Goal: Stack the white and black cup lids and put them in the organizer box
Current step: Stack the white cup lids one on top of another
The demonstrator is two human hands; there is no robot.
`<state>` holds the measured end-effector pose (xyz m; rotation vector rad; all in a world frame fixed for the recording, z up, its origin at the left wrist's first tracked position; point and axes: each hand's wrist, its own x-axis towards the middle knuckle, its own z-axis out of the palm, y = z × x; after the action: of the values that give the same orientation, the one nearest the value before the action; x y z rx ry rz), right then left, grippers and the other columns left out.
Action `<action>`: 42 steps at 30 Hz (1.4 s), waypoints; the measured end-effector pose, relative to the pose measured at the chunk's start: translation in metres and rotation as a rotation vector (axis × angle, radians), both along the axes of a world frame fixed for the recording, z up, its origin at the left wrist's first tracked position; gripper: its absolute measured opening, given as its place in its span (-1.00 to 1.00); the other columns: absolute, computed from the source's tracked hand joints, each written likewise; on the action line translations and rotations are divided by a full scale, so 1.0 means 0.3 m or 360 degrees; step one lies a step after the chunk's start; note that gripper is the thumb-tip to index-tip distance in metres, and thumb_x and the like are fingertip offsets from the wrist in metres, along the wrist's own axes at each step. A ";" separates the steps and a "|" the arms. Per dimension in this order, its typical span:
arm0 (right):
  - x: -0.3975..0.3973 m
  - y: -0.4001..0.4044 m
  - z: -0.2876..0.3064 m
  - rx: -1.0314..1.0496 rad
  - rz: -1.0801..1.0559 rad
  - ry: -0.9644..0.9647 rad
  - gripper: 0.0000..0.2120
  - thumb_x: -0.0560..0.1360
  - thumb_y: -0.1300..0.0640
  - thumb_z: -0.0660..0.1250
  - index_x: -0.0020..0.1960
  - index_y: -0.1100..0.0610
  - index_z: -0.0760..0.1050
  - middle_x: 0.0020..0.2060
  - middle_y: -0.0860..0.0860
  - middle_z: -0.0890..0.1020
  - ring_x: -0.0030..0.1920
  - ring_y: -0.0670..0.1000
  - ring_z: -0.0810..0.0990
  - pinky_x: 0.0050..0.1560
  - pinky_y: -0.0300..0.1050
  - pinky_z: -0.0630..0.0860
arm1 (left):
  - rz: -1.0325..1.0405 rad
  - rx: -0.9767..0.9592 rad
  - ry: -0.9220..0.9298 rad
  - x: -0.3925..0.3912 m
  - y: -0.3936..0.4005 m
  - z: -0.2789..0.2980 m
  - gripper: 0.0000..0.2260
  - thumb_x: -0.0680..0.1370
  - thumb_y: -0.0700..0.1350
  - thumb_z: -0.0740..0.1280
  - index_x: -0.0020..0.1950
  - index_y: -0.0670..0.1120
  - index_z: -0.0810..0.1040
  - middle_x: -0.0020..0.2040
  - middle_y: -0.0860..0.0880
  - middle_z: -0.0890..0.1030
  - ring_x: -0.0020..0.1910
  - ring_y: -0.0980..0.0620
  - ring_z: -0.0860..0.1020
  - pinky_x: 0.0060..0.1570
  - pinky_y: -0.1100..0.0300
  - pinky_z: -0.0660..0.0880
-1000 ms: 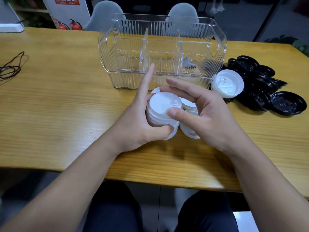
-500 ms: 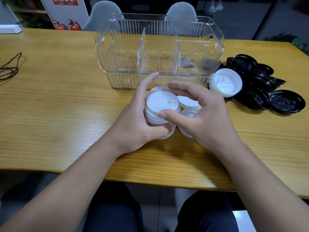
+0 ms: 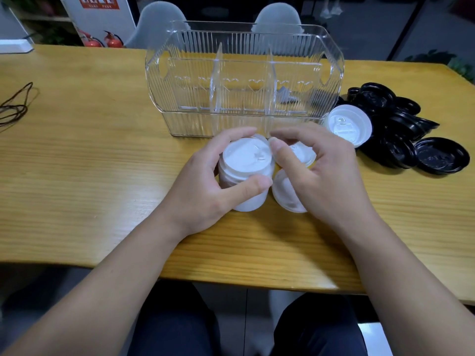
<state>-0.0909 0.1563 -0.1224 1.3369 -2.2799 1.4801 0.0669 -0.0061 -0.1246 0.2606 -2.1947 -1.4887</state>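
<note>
White lids [image 3: 245, 173] sit in a stack on the tabletop [image 3: 102, 163], left hand [image 3: 205, 191] fingers curled round it, right hand [image 3: 316, 173] fingers pinching a loose lid beside it; the organizer box [image 3: 244, 80] looks unfilled and black lids [image 3: 401, 127] remain unstacked.

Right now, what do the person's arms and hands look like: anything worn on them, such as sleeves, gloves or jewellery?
Both forearms are bare from the bottom frame edge up; no sleeve shows in view. The left hand and right hand wear no gloves, and no ring, watch or bracelet shows on the visible fingers or wrists. The nails look short and unpainted. No cables, straps or markings are visible on either arm.
</note>
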 end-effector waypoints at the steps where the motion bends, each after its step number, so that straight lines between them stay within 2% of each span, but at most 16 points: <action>1: -0.014 -0.006 -0.016 0.0091 -0.0116 0.0107 -0.76 0.66 -0.11 0.46 0.19 0.00 0.77 0.07 -0.12 0.74 0.17 0.03 0.68 0.30 0.22 0.56 | 0.0025 0.0001 -0.0001 -0.001 -0.002 -0.003 -0.36 0.54 0.04 0.65 0.59 0.07 0.54 0.39 0.14 0.70 0.39 0.03 0.69 0.41 -0.05 0.63; 3: -0.039 -0.018 -0.045 0.0341 -0.0265 0.0241 -0.67 0.60 -0.25 0.43 0.16 -0.05 0.78 0.07 -0.07 0.70 0.16 0.10 0.65 0.31 0.29 0.51 | 0.0064 0.0011 0.0013 -0.002 -0.005 -0.008 -0.40 0.53 0.01 0.65 0.53 0.07 0.54 0.34 0.12 0.70 0.33 0.01 0.70 0.35 0.00 0.64; 6: -0.048 -0.025 -0.066 0.0554 -0.0307 0.0323 -0.59 0.57 -0.32 0.39 0.14 -0.05 0.80 0.06 -0.05 0.69 0.15 0.13 0.62 0.32 0.18 0.39 | 0.0090 -0.0017 0.0009 -0.001 -0.006 -0.009 -0.44 0.54 0.02 0.63 0.50 0.08 0.54 0.32 0.11 0.68 0.32 -0.02 0.69 0.30 0.05 0.63; 9: -0.042 -0.023 -0.056 0.0532 -0.0323 0.0357 -0.65 0.57 -0.27 0.41 0.05 -0.04 0.80 -0.01 -0.04 0.69 0.09 0.14 0.60 0.22 0.07 0.29 | 0.0082 -0.0041 -0.0006 0.001 -0.006 -0.008 -0.47 0.55 0.03 0.62 0.48 0.07 0.56 0.31 0.12 0.68 0.32 -0.02 0.68 0.30 0.04 0.62; 14: -0.045 -0.019 -0.052 0.0509 -0.0350 0.0420 -0.79 0.64 -0.09 0.49 -0.09 0.00 0.74 -0.11 -0.05 0.68 0.02 0.15 0.61 0.19 0.13 0.31 | 0.0056 -0.0058 0.0000 0.001 -0.009 -0.006 -0.48 0.56 0.01 0.61 0.49 0.06 0.57 0.32 0.10 0.69 0.33 -0.03 0.68 0.30 0.07 0.62; 19: -0.041 -0.019 -0.040 0.0244 -0.0421 0.0371 -0.81 0.67 -0.02 0.41 -0.07 0.03 0.68 -0.09 -0.11 0.63 0.02 0.12 0.57 0.19 0.10 0.31 | 0.0031 -0.0054 0.0013 0.002 -0.012 -0.004 -0.48 0.56 -0.01 0.61 0.49 0.04 0.58 0.32 0.09 0.70 0.33 -0.04 0.69 0.29 0.10 0.62; 21: -0.040 -0.011 -0.030 0.0061 -0.0435 0.0260 -0.81 0.68 -0.01 0.45 -0.06 0.04 0.68 -0.13 -0.13 0.63 -0.03 0.07 0.53 0.13 0.11 0.40 | 0.0009 -0.0066 0.0010 0.004 -0.013 -0.007 -0.48 0.55 -0.02 0.62 0.49 0.04 0.58 0.32 0.09 0.70 0.34 -0.05 0.68 0.32 0.06 0.62; 23: -0.040 0.000 -0.010 -0.0147 -0.0331 -0.0034 -0.81 0.68 0.00 0.48 -0.07 0.05 0.70 -0.21 -0.10 0.64 -0.16 -0.03 0.50 -0.02 0.02 0.45 | -0.0015 -0.0073 0.0004 0.004 -0.013 -0.011 -0.46 0.55 -0.03 0.62 0.51 0.04 0.59 0.34 0.08 0.70 0.36 -0.06 0.68 0.35 0.00 0.62; 25: -0.028 0.007 0.018 -0.0318 -0.0200 -0.0315 -0.82 0.69 0.03 0.50 -0.06 0.08 0.72 -0.29 0.05 0.64 -0.28 -0.07 0.45 -0.20 -0.11 0.42 | -0.0023 -0.0080 0.0015 0.003 -0.015 -0.014 -0.43 0.56 0.00 0.61 0.55 0.04 0.57 0.39 0.06 0.69 0.42 -0.06 0.66 0.44 -0.08 0.59; 27: -0.014 0.011 0.038 -0.0397 -0.0116 -0.0426 -0.80 0.71 0.06 0.48 -0.05 0.13 0.73 -0.28 0.16 0.64 -0.31 -0.08 0.45 -0.26 -0.16 0.40 | -0.0030 -0.0086 0.0057 0.002 -0.017 -0.016 -0.37 0.58 0.02 0.59 0.64 0.03 0.52 0.51 0.05 0.64 0.55 -0.05 0.58 0.56 -0.17 0.52; 31: -0.005 0.012 0.050 -0.0534 0.0050 -0.0539 -0.75 0.74 0.11 0.42 -0.01 0.27 0.68 -0.23 0.20 0.68 -0.21 0.01 0.60 -0.10 -0.04 0.55 | -0.0046 -0.0091 0.0137 0.001 -0.015 -0.016 -0.29 0.64 0.05 0.51 0.77 -0.02 0.38 0.66 0.08 0.54 0.68 -0.03 0.48 0.66 -0.23 0.42; 34: 0.000 0.014 0.057 -0.0582 0.0183 -0.0653 -0.73 0.76 0.16 0.38 0.03 0.36 0.65 -0.24 0.19 0.70 -0.18 0.02 0.65 -0.02 -0.12 0.58 | -0.0097 -0.0117 0.0183 -0.003 -0.012 -0.018 -0.28 0.67 -0.14 0.48 0.80 -0.12 0.30 0.70 0.00 0.51 0.72 -0.12 0.44 0.68 -0.30 0.37; 36: 0.003 0.011 0.060 -0.0582 0.0286 -0.0756 -0.74 0.76 0.15 0.37 0.03 0.33 0.65 -0.23 0.14 0.70 -0.17 0.05 0.65 0.00 -0.08 0.58 | -0.0101 -0.0127 0.0214 -0.006 -0.012 -0.020 -0.29 0.67 -0.19 0.44 0.80 -0.18 0.27 0.69 -0.08 0.51 0.72 -0.17 0.44 0.68 -0.32 0.36; 39: 0.009 0.008 0.066 -0.0576 0.0402 -0.0838 -0.78 0.72 0.11 0.40 0.03 0.28 0.64 -0.20 0.11 0.72 -0.15 0.08 0.67 0.01 0.03 0.58 | -0.0064 -0.0148 0.0280 -0.007 -0.017 -0.023 -0.31 0.67 -0.18 0.44 0.78 -0.20 0.31 0.65 -0.17 0.53 0.65 -0.25 0.48 0.62 -0.36 0.42; 42: 0.024 0.006 0.070 -0.0503 0.0444 -0.0739 -0.82 0.71 0.24 0.41 0.23 0.35 0.62 -0.07 0.09 0.76 -0.07 0.01 0.72 0.06 -0.05 0.62 | -0.0044 -0.0173 0.0354 -0.007 -0.017 -0.016 -0.32 0.65 -0.10 0.42 0.76 -0.21 0.33 0.63 -0.21 0.52 0.61 -0.29 0.50 0.58 -0.38 0.43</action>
<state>-0.0837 0.1583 -0.1015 1.3672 -2.0097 2.3423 0.0649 -0.0112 -0.1293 0.0270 -2.0985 -1.3373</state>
